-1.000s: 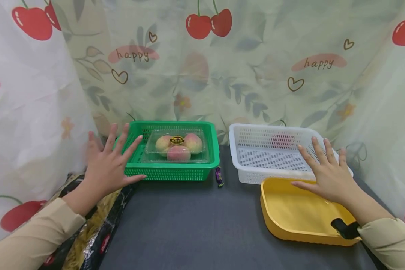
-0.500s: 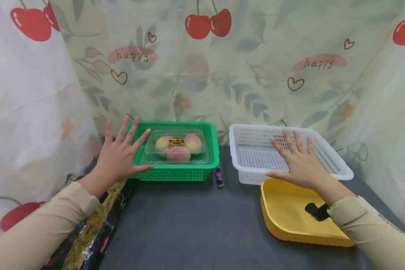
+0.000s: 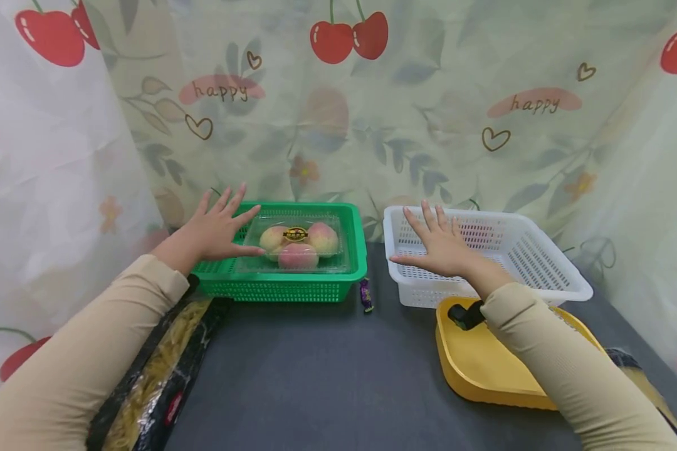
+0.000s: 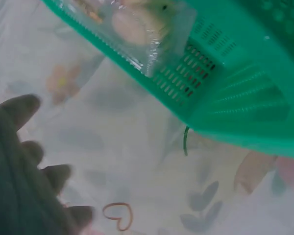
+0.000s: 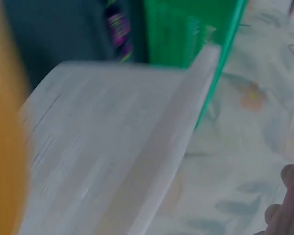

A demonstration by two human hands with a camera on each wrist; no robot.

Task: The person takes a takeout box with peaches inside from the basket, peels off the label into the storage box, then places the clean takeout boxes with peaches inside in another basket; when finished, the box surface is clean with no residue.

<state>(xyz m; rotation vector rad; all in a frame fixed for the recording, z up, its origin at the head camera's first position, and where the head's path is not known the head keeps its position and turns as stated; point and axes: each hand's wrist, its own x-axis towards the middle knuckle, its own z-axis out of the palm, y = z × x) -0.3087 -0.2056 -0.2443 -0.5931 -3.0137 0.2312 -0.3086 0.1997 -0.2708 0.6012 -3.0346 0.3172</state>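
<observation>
My left hand [image 3: 214, 232] hovers over the left side of the green basket [image 3: 282, 291], fingers spread, holding nothing. Inside that basket lies a clear plastic box of peaches [image 3: 298, 245] with a dark and gold label. Over the white basket [image 3: 541, 275] my right hand [image 3: 442, 247] is held with its fingers spread and nothing in it. In the left wrist view the fingers [image 4: 54, 176] stand apart from the green basket's rim. Only a few fingertips [image 5: 291, 176] show at the edge of the blurred right wrist view.
A purple-wrapped candy [image 3: 366, 295] lies between the two baskets. The yellow tray [image 3: 502, 369] stands in front of the white basket, partly under my right forearm. A black bag of pasta [image 3: 158, 376] lies at the left, another package [image 3: 643, 382] at the right. A patterned curtain [image 3: 338, 125] hangs behind.
Both hands have moved forward with fingers spread. The left hand has shifted rightward over the green basket; the right hand has shifted leftward over the white basket. The baskets have not moved.
</observation>
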